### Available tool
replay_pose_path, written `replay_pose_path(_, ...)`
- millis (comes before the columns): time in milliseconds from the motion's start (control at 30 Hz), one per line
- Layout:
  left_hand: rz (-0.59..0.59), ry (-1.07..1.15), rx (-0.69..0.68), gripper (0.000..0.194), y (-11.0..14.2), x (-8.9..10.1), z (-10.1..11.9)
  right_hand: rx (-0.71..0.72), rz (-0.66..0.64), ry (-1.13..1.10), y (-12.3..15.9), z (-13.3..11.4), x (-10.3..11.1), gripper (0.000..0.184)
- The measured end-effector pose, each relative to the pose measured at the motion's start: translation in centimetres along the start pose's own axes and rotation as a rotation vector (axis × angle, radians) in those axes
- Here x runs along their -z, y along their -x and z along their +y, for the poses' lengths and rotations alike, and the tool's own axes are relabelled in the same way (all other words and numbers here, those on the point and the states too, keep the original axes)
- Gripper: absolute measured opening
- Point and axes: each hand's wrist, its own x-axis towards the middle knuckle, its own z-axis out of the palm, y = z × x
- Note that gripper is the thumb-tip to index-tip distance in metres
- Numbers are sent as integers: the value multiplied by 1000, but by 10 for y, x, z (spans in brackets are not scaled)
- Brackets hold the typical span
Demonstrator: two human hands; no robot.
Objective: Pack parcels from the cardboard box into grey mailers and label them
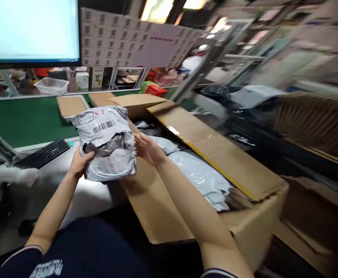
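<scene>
A white plastic mailer bag is held up in front of me, tilted a little. It carries a barcode and red handwriting. A ragged tear runs across its middle, and dark contents in clear wrap show through. My left hand grips its lower left edge, thumb on the front and the other fingers hidden behind. At the right edge, my right hand holds the bag from the side, with its fingertips partly hidden. Just right of it stands an open cardboard box containing several white mailer bags.
A black keyboard lies on the white desk at the left, below a lit monitor. Behind are a shallow tray, a white plastic basket and a printed barcode sheet. The right side, with shelving and dark bags, is blurred.
</scene>
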Motion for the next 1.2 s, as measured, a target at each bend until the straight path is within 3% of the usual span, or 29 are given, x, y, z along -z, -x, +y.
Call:
replay_pose_path(100,210,-132,-31,84,38,83,-14,-94,-18,-164,-19,34,-99,77)
replay_pose_path(233,335,-364,129,85,84,177,-53,-73,50,-31,-32,92,-237,86)
replay_pose_path(300,421,-525,233,89,107,217,-75,-157,22,152,-28,118,-291,81)
replay_pose_path(367,505,-641,319,92,129,247,-94,-251,-1,333,-16,137,-329,73)
replay_pose_path(467,487,-824,379,80,155,265,-115,-319,-12,456,16,156,-362,58)
replay_pose_path(600,179,-1224,262,66,162,246,-135,-339,-25,591,71,172,-385,52)
replay_pose_path(667,-5,-1337,160,67,157,234,-142,-243,-116,751,93,181,-395,49)
replay_pose_path(733,-76,-1398,93,66,154,233,-146,-70,-255,859,105,190,-406,46)
replay_pose_path(800,25,-1434,65,61,158,251,-146,134,-347,779,105,197,-423,41)
replay_pose_path(867,234,-1448,66,56,173,285,-144,313,-384,613,93,199,-447,33)
replay_pose_path(933,443,-1448,83,51,198,326,-141,459,-428,493,74,196,-479,32)
replay_pose_path(1033,659,-1437,150,46,251,377,-140,643,-522,377,47,180,-529,51)
replay_pose_path(1100,707,-1426,223,46,287,394,-146,721,-562,280,35,167,-556,61)
replay_pose_path(1200,658,-1468,329,48,328,396,-161,721,-574,196,28,153,-580,57)
